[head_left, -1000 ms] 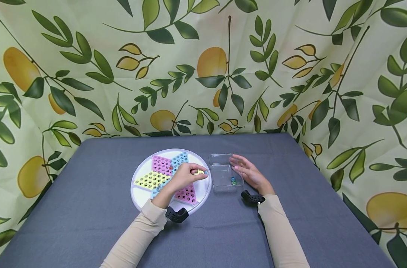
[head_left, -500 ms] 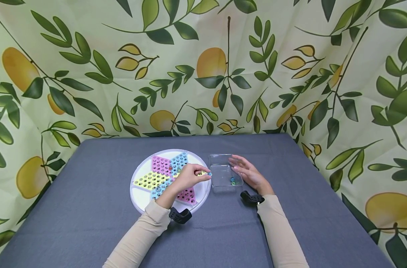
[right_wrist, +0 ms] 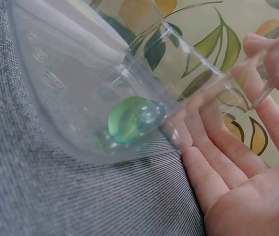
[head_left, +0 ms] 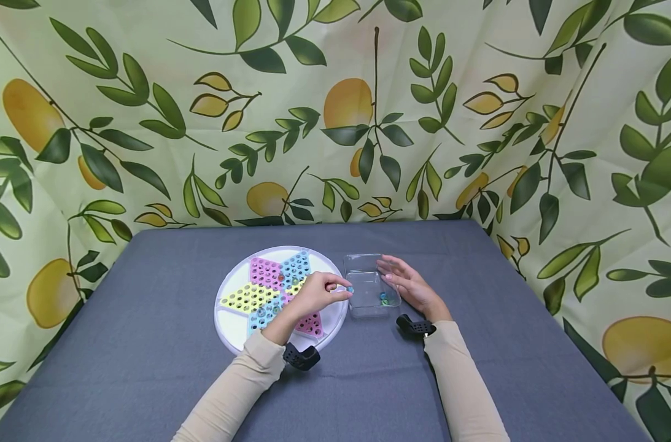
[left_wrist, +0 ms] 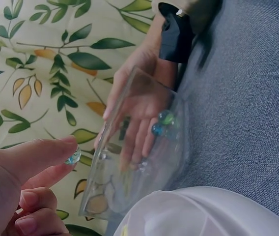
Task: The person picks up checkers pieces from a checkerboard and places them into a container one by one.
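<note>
With our left hand [head_left: 313,296] we are pinching a pale blue glass marble [head_left: 350,289] between thumb and forefinger, the other fingers curled in, and we are holding it over the near-left rim of the clear plastic box [head_left: 363,264], just past the edge of the round white Chinese checkers board [head_left: 230,319]. We are resting our right hand [head_left: 409,286], fingers straight and loosely spread, against the box's right wall. Inside the box, a green marble [right_wrist: 124,118] and a blue marble [right_wrist: 152,115] are lying touching; everything is sitting on the grey tablecloth [head_left: 147,319].
</note>
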`<state>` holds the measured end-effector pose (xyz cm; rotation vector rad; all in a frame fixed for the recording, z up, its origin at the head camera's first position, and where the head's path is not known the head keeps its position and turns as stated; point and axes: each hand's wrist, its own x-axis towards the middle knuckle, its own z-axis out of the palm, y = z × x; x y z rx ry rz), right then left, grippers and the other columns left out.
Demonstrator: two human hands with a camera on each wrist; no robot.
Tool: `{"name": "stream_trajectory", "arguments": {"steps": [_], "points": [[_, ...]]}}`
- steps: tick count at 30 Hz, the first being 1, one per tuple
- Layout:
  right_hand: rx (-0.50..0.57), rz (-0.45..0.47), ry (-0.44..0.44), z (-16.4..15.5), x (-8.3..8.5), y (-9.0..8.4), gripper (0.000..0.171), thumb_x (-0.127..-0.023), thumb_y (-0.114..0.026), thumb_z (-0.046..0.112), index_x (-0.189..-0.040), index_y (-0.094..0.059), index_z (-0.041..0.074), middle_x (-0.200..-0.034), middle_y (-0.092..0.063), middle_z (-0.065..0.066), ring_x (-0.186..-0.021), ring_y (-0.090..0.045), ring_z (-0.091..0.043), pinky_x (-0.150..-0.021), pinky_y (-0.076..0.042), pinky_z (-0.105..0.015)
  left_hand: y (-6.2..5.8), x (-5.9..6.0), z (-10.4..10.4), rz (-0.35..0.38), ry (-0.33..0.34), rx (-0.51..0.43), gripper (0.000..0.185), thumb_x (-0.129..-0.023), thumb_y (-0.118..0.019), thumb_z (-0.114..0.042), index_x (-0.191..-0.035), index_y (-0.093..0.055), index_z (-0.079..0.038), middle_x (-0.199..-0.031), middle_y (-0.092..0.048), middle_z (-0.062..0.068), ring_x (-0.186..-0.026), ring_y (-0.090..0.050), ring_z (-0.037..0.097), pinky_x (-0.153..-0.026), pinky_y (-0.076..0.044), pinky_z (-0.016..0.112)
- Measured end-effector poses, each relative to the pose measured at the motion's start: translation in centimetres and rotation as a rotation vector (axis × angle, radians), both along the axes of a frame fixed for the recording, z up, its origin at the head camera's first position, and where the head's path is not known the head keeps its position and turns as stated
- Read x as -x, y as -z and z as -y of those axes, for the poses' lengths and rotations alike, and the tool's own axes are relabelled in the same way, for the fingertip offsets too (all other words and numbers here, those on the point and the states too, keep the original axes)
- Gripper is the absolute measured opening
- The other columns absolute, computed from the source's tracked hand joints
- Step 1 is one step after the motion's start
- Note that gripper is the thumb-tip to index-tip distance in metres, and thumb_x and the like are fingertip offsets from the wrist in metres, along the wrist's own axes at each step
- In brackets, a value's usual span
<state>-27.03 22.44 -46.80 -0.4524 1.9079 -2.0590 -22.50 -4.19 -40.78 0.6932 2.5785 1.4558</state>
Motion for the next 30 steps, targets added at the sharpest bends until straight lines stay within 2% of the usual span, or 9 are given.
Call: {"name": "stream_trajectory", "arguments": {"steps": [18,20,23,24,27,30], "points": [[0.0,-0.002,-0.001,-0.06,0.16,0.15,0.062,-0.098,-0.051,0.008,-0.15,-0.02,0.001,-0.159,-0.017,-0.024,-0.149,-0.013,-0.038,-0.099,-0.042,-0.009,0.81,0.25,-0.53,-0.047,0.014,0.03,0.019,-0.082,-0.074,-0.014,-0.097,-0.075,-0.002,-0.062,-0.035,-0.006,-0.058,-0.03,0.004,-0.055,-0.025,0.015],[-0.001,-0.003,-0.001,-0.09,0.2,0.21,0.062,-0.098,-0.052,0.008,-0.15,-0.02,0.001,-0.159,-0.017,-0.024,-0.149,-0.016,-0.035,-0.099,-0.042,-0.009,0.84,0.25,-0.52,-0.044,0.017,0.031,0.019,-0.082,-0.074,-0.014,-0.097,-0.075,-0.002,-0.061,-0.034,-0.006,-0.058,-0.03,0.004,-0.055,-0.024,0.015],[-0.007,-0.005,0.006,-0.12,0.24,0.31,0.061,-0.098,-0.052,0.008,-0.15,-0.021,0.001,-0.159,-0.018,-0.024,-0.146,-0.03,-0.022,-0.1,-0.041,-0.009,0.83,0.21,-0.53,-0.041,0.023,0.032,0.019,-0.082,-0.073,-0.014,-0.098,-0.074,-0.002,-0.061,-0.034,-0.006,-0.058,-0.029,0.004,-0.054,-0.023,0.015],[-0.009,-0.004,0.007,-0.13,0.26,0.35,0.061,-0.098,-0.052,0.008,-0.15,-0.021,0.002,-0.159,-0.018,-0.024,-0.146,-0.03,-0.021,-0.1,-0.041,-0.009,0.83,0.19,-0.54,-0.045,0.025,0.031,0.019,-0.083,-0.073,-0.014,-0.097,-0.074,-0.002,-0.061,-0.034,-0.006,-0.058,-0.029,0.004,-0.054,-0.023,0.015],[-0.014,-0.001,0.011,-0.1,0.27,0.34,0.061,-0.097,-0.052,0.009,-0.15,-0.021,0.002,-0.159,-0.019,-0.023,-0.147,-0.028,-0.023,-0.1,-0.041,-0.009,0.83,0.14,-0.57,-0.05,0.029,0.031,0.02,-0.083,-0.073,-0.014,-0.098,-0.074,-0.001,-0.061,-0.033,-0.007,-0.057,-0.029,0.003,-0.053,-0.023,0.015],[-0.018,0.003,0.011,-0.08,0.26,0.28,0.062,-0.097,-0.053,0.009,-0.15,-0.021,0.002,-0.159,-0.019,-0.022,-0.15,-0.016,-0.034,-0.099,-0.041,-0.009,0.77,0.03,-0.62,-0.051,0.03,0.029,0.02,-0.083,-0.073,-0.014,-0.098,-0.074,-0.001,-0.061,-0.033,-0.007,-0.056,-0.029,0.002,-0.053,-0.023,0.015]]}}
